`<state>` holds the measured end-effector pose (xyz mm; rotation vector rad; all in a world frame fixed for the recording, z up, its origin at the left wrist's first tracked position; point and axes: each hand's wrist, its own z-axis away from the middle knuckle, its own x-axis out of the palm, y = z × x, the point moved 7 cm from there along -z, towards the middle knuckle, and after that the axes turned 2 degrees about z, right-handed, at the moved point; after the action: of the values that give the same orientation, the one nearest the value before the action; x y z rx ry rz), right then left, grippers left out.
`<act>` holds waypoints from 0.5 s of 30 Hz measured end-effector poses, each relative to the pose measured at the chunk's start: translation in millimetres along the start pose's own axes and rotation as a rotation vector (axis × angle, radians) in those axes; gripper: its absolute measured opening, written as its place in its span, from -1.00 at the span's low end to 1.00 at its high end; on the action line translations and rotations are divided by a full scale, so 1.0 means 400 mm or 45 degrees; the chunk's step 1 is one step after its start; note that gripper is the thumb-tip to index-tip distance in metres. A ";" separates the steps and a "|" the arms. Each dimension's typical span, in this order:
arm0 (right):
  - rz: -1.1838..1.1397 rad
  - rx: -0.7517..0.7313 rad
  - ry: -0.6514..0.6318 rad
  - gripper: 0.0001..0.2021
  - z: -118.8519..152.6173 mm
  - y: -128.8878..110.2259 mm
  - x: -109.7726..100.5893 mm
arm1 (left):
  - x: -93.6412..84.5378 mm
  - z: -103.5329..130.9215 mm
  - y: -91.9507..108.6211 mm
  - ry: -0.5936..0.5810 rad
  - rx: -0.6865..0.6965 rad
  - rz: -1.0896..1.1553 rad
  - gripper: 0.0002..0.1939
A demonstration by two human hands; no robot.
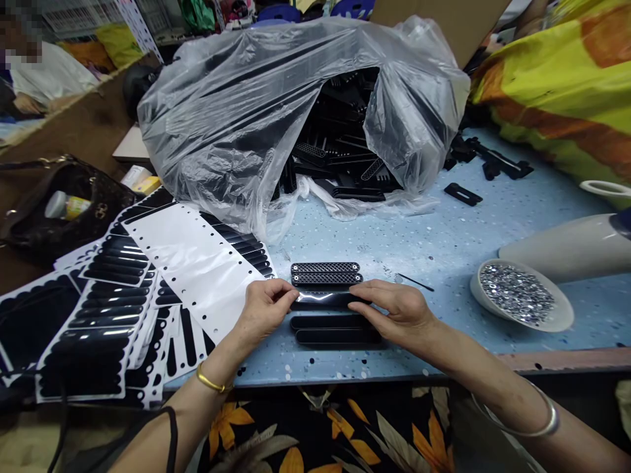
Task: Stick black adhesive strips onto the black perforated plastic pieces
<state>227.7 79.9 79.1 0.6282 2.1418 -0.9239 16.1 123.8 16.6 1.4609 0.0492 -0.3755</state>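
Observation:
A glossy black strip with rounded ends is stretched level between my two hands. My left hand pinches its left end between thumb and fingers, and my right hand pinches the right end. Just beyond the strip lie two black bars with a crosshatched face and small screws, side by side. Nearer to me are two smooth black bars, partly under my right hand's fingers. Whether the strip touches a bar beneath it, I cannot tell.
Sheets of black strips pile up at left. A clear plastic bag with black parts stands behind. At right are a bowl of small metal pieces, a pale cylindrical container and a thin dark rod. A person sits far left.

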 end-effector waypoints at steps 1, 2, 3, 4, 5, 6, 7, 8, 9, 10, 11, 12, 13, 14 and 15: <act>0.018 -0.013 0.015 -0.86 -0.002 -0.005 -0.004 | 0.000 0.000 -0.002 0.014 -0.004 0.005 -0.80; 0.040 -0.037 0.041 -0.86 -0.005 -0.014 -0.010 | 0.001 0.001 -0.004 0.024 -0.005 0.009 -0.80; 0.065 -0.069 0.073 -0.87 -0.009 -0.025 -0.017 | 0.001 0.001 -0.004 0.032 0.001 0.011 -0.79; 0.090 -0.103 0.106 -0.87 -0.013 -0.037 -0.025 | 0.001 0.001 -0.004 0.035 0.012 0.009 -0.79; 0.113 -0.136 0.133 -0.86 -0.017 -0.049 -0.032 | 0.001 0.002 -0.002 0.036 0.026 0.007 -0.79; 0.131 -0.164 0.150 -0.85 -0.021 -0.060 -0.038 | 0.000 0.002 -0.001 0.037 0.039 0.002 -0.79; 0.145 -0.186 0.158 -0.84 -0.024 -0.068 -0.042 | -0.001 0.002 0.001 0.038 0.050 -0.004 -0.80; 0.158 -0.199 0.160 -0.84 -0.026 -0.072 -0.044 | -0.002 0.003 0.003 0.039 0.058 -0.011 -0.80; 0.168 -0.202 0.158 -0.84 -0.028 -0.072 -0.045 | -0.003 0.003 0.005 0.041 0.063 -0.015 -0.80; 0.177 -0.200 0.152 -0.85 -0.028 -0.069 -0.045 | -0.003 0.003 0.006 0.043 0.066 -0.018 -0.81; 0.186 -0.194 0.142 -0.87 -0.028 -0.063 -0.043 | -0.004 0.004 0.008 0.044 0.068 -0.018 -0.81; 0.192 -0.185 0.126 -0.88 -0.026 -0.055 -0.040 | -0.004 0.004 0.009 0.043 0.069 -0.015 -0.81; 0.193 -0.174 0.107 -0.89 -0.025 -0.047 -0.036 | -0.003 0.005 0.010 0.041 0.071 -0.013 -0.81; 0.191 -0.166 0.086 -0.89 -0.023 -0.039 -0.032 | -0.003 0.005 0.011 0.040 0.074 -0.012 -0.81; 0.190 -0.160 0.070 -0.89 -0.021 -0.034 -0.028 | -0.003 0.006 0.013 0.038 0.077 -0.011 -0.81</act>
<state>222.3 76.3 97.4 0.7464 2.1495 -0.6933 16.0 122.1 22.0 1.5268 0.0684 -0.3650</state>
